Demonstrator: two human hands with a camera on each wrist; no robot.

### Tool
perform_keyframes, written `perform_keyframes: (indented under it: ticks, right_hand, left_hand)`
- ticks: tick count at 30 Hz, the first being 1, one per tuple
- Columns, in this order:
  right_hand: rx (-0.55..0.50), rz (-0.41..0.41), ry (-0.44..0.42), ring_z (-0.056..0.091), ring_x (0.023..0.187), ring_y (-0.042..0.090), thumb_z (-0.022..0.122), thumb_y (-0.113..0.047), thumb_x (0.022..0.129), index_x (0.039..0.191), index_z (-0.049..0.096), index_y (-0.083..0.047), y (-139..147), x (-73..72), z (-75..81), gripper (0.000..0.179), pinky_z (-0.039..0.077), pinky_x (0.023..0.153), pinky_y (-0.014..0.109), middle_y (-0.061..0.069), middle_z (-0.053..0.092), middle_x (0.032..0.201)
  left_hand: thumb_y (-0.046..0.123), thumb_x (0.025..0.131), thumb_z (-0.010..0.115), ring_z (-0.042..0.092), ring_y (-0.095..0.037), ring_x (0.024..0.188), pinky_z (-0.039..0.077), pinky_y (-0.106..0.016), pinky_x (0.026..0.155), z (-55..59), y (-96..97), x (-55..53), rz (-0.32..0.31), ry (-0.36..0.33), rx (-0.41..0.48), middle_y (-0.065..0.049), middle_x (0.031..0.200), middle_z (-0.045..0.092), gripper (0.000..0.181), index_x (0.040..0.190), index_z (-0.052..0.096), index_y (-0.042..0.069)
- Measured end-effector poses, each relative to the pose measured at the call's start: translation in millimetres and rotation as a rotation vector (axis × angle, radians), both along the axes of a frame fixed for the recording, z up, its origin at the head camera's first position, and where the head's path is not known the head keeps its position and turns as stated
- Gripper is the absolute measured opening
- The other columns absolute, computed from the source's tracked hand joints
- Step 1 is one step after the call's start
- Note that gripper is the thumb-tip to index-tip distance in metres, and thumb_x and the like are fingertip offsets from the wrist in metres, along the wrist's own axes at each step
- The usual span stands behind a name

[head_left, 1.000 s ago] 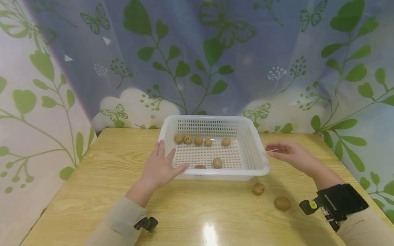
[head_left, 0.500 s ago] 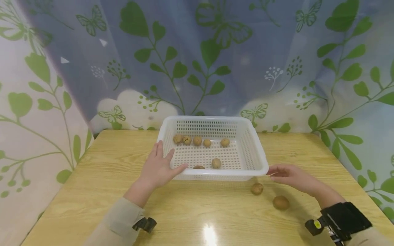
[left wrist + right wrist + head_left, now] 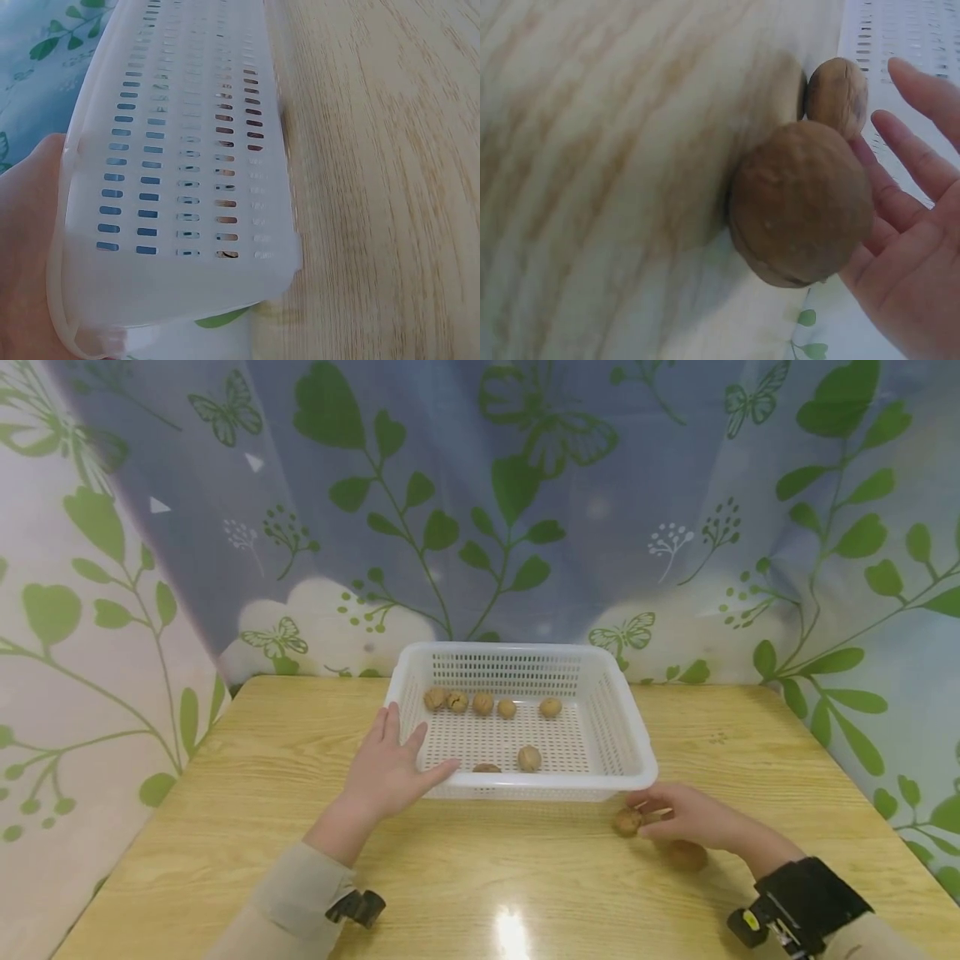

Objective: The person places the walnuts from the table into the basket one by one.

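Observation:
A white slotted plastic basket [image 3: 510, 781] stands on the wooden table, with several walnuts [image 3: 483, 703] inside it. My left hand [image 3: 386, 774] rests on the basket's left front corner, fingers straight and spread along the rim. To the right of the basket's front corner, a walnut [image 3: 627, 822] lies on the table. My right hand [image 3: 693, 817] is at that walnut, its fingers and thumb apart around the side of it; firm contact cannot be made out. Another walnut [image 3: 802, 202] lies nearer the wrist, partly hidden under the right hand in the head view.
The wooden table [image 3: 285, 727] reaches back to a patterned curtain [image 3: 465, 510] with leaves and butterflies, which also covers both sides. The basket stands near the table's back edge. Each wrist wears a small black camera mount [image 3: 802, 902].
My right hand has come from beside the basket's right wall toward the front, down to the nearer loose walnut. The left hand stays on the rim and the basket has not moved.

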State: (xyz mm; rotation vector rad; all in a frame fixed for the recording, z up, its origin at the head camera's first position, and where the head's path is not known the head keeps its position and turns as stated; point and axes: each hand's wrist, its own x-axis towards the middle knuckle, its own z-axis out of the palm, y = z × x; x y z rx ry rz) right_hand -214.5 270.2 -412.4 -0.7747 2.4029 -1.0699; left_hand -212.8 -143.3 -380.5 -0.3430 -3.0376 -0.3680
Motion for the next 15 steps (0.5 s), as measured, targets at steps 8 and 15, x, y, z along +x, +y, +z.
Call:
perform_keyframes:
  ticks: [8,15]
  right_hand:
    - [0.05,-0.003,0.055,0.058,0.101,0.028,0.069,-0.018,0.084,0.117,0.057,0.005,-4,-1.4,-10.4,0.042,0.051,0.083,0.038,0.017,0.06,0.114]
    - [0.07,-0.027,0.09,0.061,0.094,0.023,0.07,-0.021,0.084,0.113,0.06,0.004,-9,0.7,-11.8,0.04,0.051,0.078,0.029,0.012,0.063,0.108]
  left_hand:
    - [0.073,0.085,0.032,0.004,-0.044,0.137,0.015,-0.052,0.109,0.3,-0.4,-0.7,-0.004,0.007,-0.01,-0.034,0.148,0.005,0.089,0.14,0.041,0.004]
    - [0.075,0.084,0.028,0.006,-0.045,0.137,0.015,-0.052,0.109,-1.0,0.3,-1.8,-0.006,0.013,-0.018,-0.034,0.148,0.006,0.091,0.141,0.041,0.005]
